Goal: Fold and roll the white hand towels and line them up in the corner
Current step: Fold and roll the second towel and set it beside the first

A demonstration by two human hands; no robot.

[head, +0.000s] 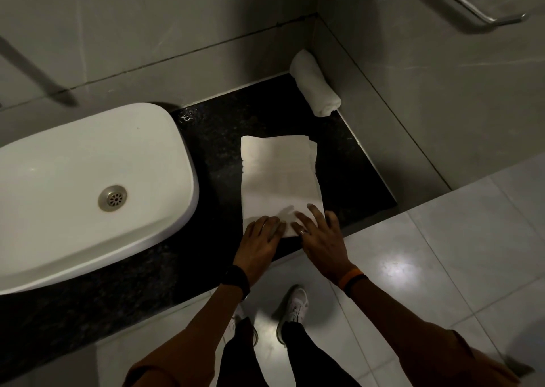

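**Folded towel flat, roll not yet begun**

From my feed, the work sits at the turn between folding and rolling. The long white folded terry hand towel [280, 180] lies flat on the black speckled stone countertop [236, 115], just right of the white oval ceramic basin [88, 180]. Its length runs away from the person towards the back wall. One white rolled hand towel [315, 84] already rests in the far right corner, against the side wall.

Both hands are on the near end of the folded towel. The left hand [261, 243] lies palm down with its fingers [269, 224] close together, flat over the near left corner. The right hand [320, 239] is also palm down, its fingers [312, 212] spread across the near right part of the cloth and reaching a little further up it. Neither hand pinches anything that I can see; they press on the cloth. The rest of the towel stretches out beyond the fingertips, uncovered.

I judge the next move to be curling the near edge over and rolling it forward. That calls for even pressure from both hands, so the roll stays tight and straight. Then it goes beside the one in the corner.
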